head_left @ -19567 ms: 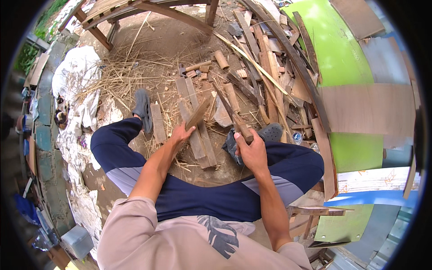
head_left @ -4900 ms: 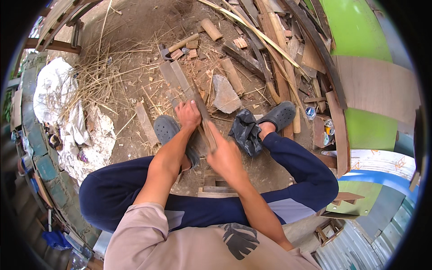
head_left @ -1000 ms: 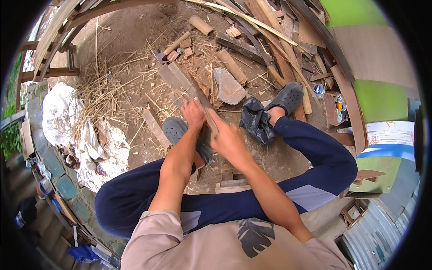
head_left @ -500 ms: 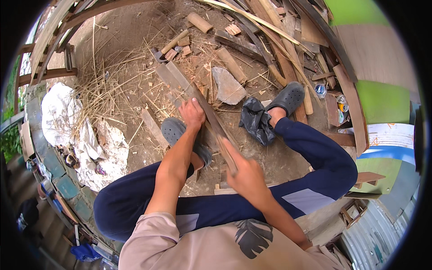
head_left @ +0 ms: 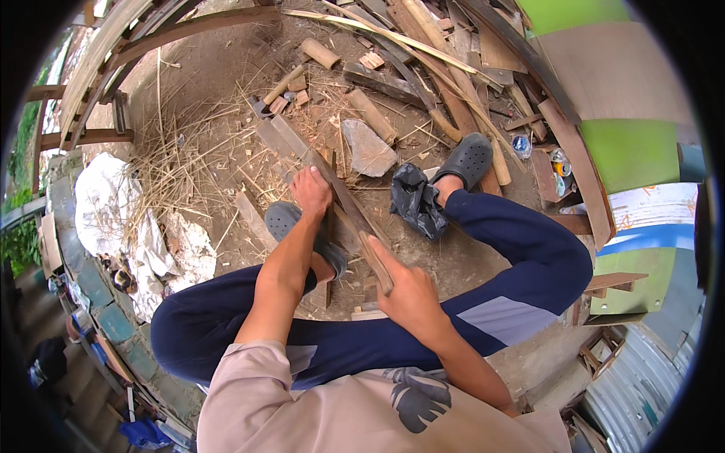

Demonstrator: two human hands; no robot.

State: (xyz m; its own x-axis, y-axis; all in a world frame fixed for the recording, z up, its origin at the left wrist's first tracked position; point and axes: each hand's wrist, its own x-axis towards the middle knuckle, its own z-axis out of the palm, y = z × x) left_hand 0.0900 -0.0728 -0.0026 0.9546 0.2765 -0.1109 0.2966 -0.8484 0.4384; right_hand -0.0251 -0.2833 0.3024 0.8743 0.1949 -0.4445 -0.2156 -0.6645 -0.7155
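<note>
I sit on the ground with my knees apart. My left hand [head_left: 311, 190] grips the top of a thin upright wooden stick [head_left: 330, 240] that stands between my feet, beside my grey left clog [head_left: 285, 220]. My right hand [head_left: 408, 291] is closed on the wooden handle of a long chopping blade [head_left: 349, 214]. The blade slants up to the left and lies against the stick just under my left hand. My right foot in its grey clog [head_left: 470, 158] rests farther out.
A crumpled black plastic bag [head_left: 415, 204] lies by my right ankle. A flat grey stone [head_left: 368, 147], short planks [head_left: 278, 140] and cut bamboo pieces [head_left: 371, 115] litter the dirt ahead. Dry splinters and white sacks [head_left: 106, 211] lie left; green boards [head_left: 634, 147] stand right.
Over the last second my right hand has drawn back toward my body, away from my left hand, with the blade still against the stick. My left hand has stayed in place.
</note>
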